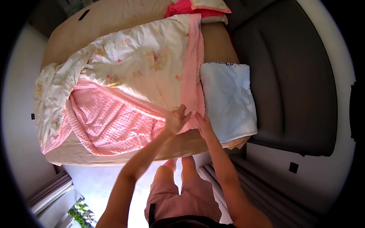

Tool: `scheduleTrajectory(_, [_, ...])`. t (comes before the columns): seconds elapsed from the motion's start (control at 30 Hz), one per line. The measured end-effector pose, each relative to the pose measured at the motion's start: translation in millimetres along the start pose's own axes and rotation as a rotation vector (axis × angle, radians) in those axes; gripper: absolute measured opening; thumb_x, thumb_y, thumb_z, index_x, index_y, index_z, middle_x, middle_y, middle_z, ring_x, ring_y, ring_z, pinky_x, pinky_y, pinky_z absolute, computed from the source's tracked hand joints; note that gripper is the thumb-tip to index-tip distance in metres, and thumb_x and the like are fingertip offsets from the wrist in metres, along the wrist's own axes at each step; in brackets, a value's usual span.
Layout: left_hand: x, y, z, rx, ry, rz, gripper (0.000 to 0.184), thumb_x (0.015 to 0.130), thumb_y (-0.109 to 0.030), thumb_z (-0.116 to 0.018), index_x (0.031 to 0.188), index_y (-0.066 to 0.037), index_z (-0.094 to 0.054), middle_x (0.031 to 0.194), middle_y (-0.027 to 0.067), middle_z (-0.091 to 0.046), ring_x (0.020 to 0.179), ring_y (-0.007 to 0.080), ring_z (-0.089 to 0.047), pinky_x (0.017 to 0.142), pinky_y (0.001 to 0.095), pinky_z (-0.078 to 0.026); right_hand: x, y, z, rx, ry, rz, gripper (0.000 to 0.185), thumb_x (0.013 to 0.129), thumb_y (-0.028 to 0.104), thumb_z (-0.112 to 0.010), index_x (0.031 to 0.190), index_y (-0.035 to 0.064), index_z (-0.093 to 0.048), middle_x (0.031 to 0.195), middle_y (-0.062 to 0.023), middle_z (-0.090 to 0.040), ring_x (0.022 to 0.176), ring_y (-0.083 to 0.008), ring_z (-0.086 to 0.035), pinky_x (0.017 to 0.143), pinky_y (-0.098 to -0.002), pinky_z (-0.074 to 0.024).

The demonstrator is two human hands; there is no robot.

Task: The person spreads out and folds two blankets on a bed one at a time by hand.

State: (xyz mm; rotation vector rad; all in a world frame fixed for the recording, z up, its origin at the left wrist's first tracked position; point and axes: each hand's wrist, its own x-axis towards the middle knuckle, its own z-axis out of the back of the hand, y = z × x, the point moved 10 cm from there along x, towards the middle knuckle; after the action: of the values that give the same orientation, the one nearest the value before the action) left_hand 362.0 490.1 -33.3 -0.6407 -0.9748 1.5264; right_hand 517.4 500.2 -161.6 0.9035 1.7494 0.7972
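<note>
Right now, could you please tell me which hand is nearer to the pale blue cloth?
Right: the right hand is just beside the pale blue cloth; the left hand is farther to its left, on the pink-edged quilt.

Bright daylight from below, floor nearly blown out — bed softly lit, headboard side dim. Wide-angle distortion w/ black vignette at edges; hands a bit soft.
</note>
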Motion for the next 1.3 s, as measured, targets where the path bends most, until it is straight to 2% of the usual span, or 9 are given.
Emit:
scheduleTrajectory(0.1, [-22.4,4.7,-13.6,0.024,-0.051,0.329,0.025,0.076,-0.02,-0.062,0.09,-0.002,-0.052,0.067,0.0184,-0.056,0.063,0.0322,-0.058,0.054,0.038,-0.043,-7.3,5.7,-18.2,0.145,0.058,-0.04,0.041,0.086,0.025,-0.053,0.12,0.0058,-0.041,0.105,-0.0055,-0.054,0.089,-0.0146,-0.055,0.074,-0.0272,-0.0471])
scheduleTrajectory(0.17, [-30.8,-20.4,-16.4,0.011,-0.062,0.095,0.027,0.077,-0.021,-0.061,0.094,0.0,-0.053,0.074,0.018,-0.057,0.07,0.0303,-0.058,0.06,0.0364,-0.044,-24.4,6.8,-43.6,0.681,0.208,-0.321,0.042,0.086,0.026,-0.053,0.12,0.0054,-0.041,0.103,-0.0063,-0.054,0.088,-0.015,-0.055,0.074,-0.0288,-0.0474])
scheduleTrajectory(0.33, [-89.5,18.4,-37.1,-0.489,0.038,0.036,0.031,0.082,-0.02,-0.053,0.101,0.005,-0.053,0.096,0.0153,-0.058,0.089,0.0247,-0.057,0.08,0.0338,-0.044,-8.4,14.1,-38.6,-0.231,0.086,-0.153,0.043,0.079,0.014,-0.059,0.116,-0.0002,-0.045,0.098,-0.0091,-0.056,0.085,-0.0171,-0.054,0.075,-0.0296,-0.045])
scheduleTrajectory(0.53, [-114.5,135.4,22.8,-0.919,-0.493,1.059,0.056,0.081,-0.039,-0.057,0.123,-0.005,-0.04,0.112,0.0048,-0.053,0.104,0.0205,-0.047,0.087,0.0338,-0.04,0.7,59.3,-40.8,-0.336,0.006,0.017,0.045,0.077,0.013,-0.059,0.116,-0.0019,-0.045,0.101,-0.0086,-0.056,0.087,-0.0171,-0.054,0.077,-0.0282,-0.0436])
scheduleTrajectory(0.6, [-35.1,149.1,18.0,-1.736,-0.453,0.736,0.054,0.08,-0.035,-0.06,0.121,-0.005,-0.041,0.113,0.0062,-0.053,0.102,0.0218,-0.05,0.086,0.0348,-0.042,-4.6,116.6,-43.1,-0.327,0.0,0.166,0.036,0.076,0.013,-0.058,0.109,-0.0012,-0.052,0.091,-0.004,-0.056,0.077,-0.0113,-0.051,0.067,-0.026,-0.0427])
scheduleTrajectory(0.87, [109.7,65.2,185.8,-1.522,-0.561,0.261,0.037,0.084,-0.029,-0.052,0.11,-0.003,-0.051,0.101,0.0098,-0.057,0.088,0.0223,-0.057,0.076,0.0321,-0.048,-85.9,420.3,62.1,-0.248,0.016,0.418,0.037,0.071,0.005,-0.052,0.107,-0.0026,-0.054,0.1,-0.0096,-0.058,0.089,-0.0191,-0.057,0.076,-0.0291,-0.0451])
scheduleTrajectory(1.07, [-81.9,228.6,5.1,-1.198,-0.877,0.713,0.055,0.084,-0.037,-0.051,0.117,0.006,-0.043,0.108,0.0158,-0.052,0.097,0.0258,-0.052,0.077,0.0343,-0.048,0.0,278.1,278.0,-0.277,-0.4,0.161,0.04,0.07,0.006,-0.056,0.11,0.0015,-0.053,0.084,-0.0032,-0.055,0.07,-0.0141,-0.053,0.059,-0.0282,-0.0444])
scheduleTrajectory(1.17, [-204.3,220.8,-55.7,-1.185,-0.948,1.384,0.033,0.08,-0.021,-0.059,0.105,-0.001,-0.049,0.094,0.0084,-0.054,0.077,0.0189,-0.055,0.062,0.0277,-0.051,9.5,232.6,270.2,-0.255,-0.428,0.016,0.042,0.07,0.007,-0.057,0.111,0.004,-0.053,0.083,-0.003,-0.054,0.067,-0.0139,-0.052,0.054,-0.0285,-0.0441])
scheduleTrajectory(1.3, [-162.2,272.6,-21.4,-1.563,-0.867,0.997,0.01,0.078,-0.013,-0.06,0.085,-0.008,-0.053,0.078,0.0027,-0.055,0.07,0.0168,-0.055,0.052,0.025,-0.049,12.9,248.3,235.3,0.027,-0.224,-0.081,0.021,0.072,0.014,-0.059,0.091,0.0078,-0.057,0.075,-0.0019,-0.056,0.055,-0.0131,-0.054,0.041,-0.0233,-0.0404])
